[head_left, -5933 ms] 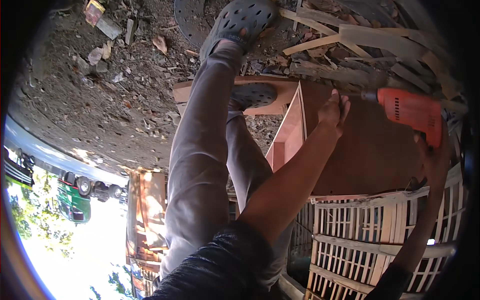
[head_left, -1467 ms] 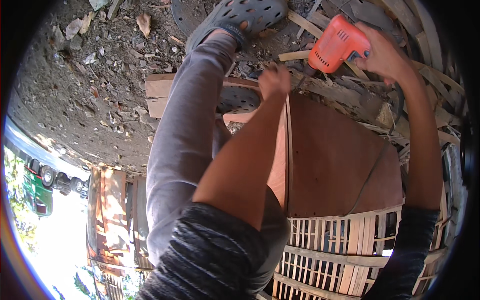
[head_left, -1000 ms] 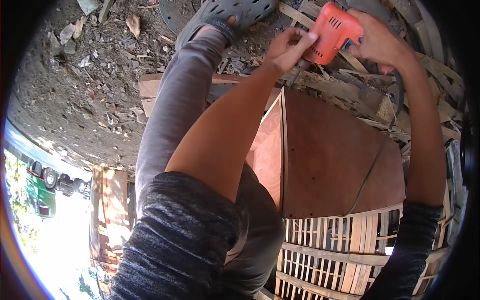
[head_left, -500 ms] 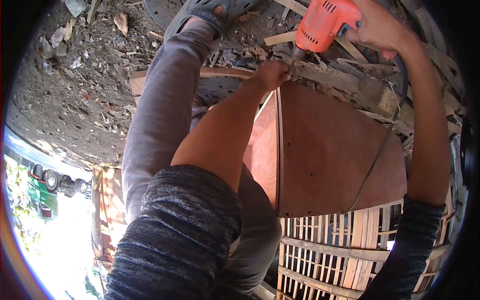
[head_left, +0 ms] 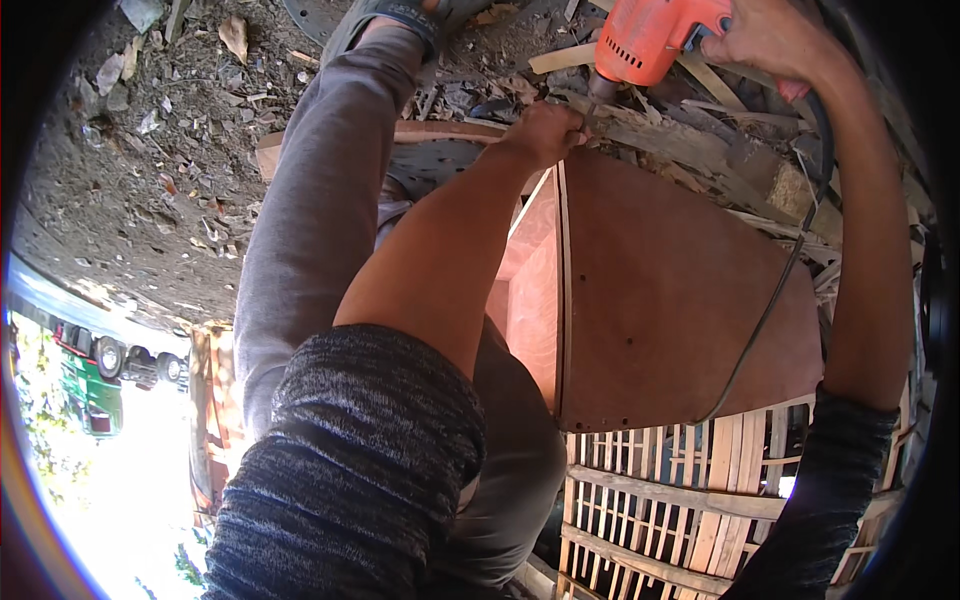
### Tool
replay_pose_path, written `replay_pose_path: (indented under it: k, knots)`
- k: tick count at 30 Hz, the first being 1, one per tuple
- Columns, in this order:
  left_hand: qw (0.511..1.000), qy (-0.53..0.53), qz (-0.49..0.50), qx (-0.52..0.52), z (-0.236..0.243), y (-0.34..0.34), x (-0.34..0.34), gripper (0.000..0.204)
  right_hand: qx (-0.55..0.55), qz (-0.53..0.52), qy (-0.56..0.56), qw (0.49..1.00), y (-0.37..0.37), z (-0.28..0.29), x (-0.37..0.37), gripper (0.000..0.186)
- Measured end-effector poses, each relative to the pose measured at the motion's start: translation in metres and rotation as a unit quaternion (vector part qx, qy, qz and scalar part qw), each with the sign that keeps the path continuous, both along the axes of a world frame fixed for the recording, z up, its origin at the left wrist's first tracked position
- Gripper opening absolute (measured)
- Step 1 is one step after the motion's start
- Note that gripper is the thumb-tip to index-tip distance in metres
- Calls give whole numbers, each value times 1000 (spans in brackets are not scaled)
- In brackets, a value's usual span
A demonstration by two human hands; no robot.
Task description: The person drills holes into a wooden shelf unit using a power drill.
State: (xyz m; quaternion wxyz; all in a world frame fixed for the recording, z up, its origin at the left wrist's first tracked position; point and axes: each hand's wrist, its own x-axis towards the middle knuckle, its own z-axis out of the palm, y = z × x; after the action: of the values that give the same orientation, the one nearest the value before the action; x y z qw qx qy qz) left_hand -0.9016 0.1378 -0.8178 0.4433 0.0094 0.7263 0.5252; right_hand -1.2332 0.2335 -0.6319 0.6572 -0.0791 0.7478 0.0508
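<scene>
My right hand [head_left: 765,45] grips an orange power drill [head_left: 637,45] by its handle, with fingers by the trigger. The drill's tip points down toward the far corner of a reddish-brown plywood panel [head_left: 690,290]. At that corner my left hand [head_left: 548,132] is closed, its fingertips pinched beside the drill's tip. Whatever they hold is too small to make out. The panel is one side of a box-like piece, whose paler inner face [head_left: 532,300] shows on the left. Several small dark holes dot the panel, some along its near edge.
The drill's cord [head_left: 765,320] hangs across the panel's right part. Wood scraps [head_left: 690,140] litter the ground beyond. A curved wooden strip [head_left: 275,155] lies by my leg [head_left: 310,210]. Nearer me is a slatted wooden frame [head_left: 680,490]. A green vehicle [head_left: 92,390] stands far left.
The drill and both hands sit slightly higher in the picture, and the whole view has shifted a little. Both hands keep their grip, with the drill's tip still at the panel's corner.
</scene>
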Motion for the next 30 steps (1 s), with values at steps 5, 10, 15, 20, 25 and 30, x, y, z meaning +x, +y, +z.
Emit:
replay_pose_path:
  k: [5, 10, 15, 20, 25, 30]
  knots:
    - [1000, 7, -2, -9, 3, 0, -1, 14, -6, -3, 16, 1000, 1, 1, 3, 48]
    - [1000, 18, -4, -19, 6, 0, -2, 14, 7, -1, 34, 999, -2, 6, 5, 49]
    - [999, 1, 7, -39, 17, 6, -5, 14, -68, 46, 88, 993, 4, 14, 6, 47]
    - [1000, 0, 11, -29, 11, 1, -2, 14, -3, 2, 55, 998, -1, 9, 4, 45]
    - [999, 15, 25, -16, 6, 3, 0, 15, -101, 43, 116, 987, 8, 17, 18, 46]
    - [999, -31, -12, -23, 5, 1, -3, 17, -7, -7, 64, 998, 10, -1, 8, 53]
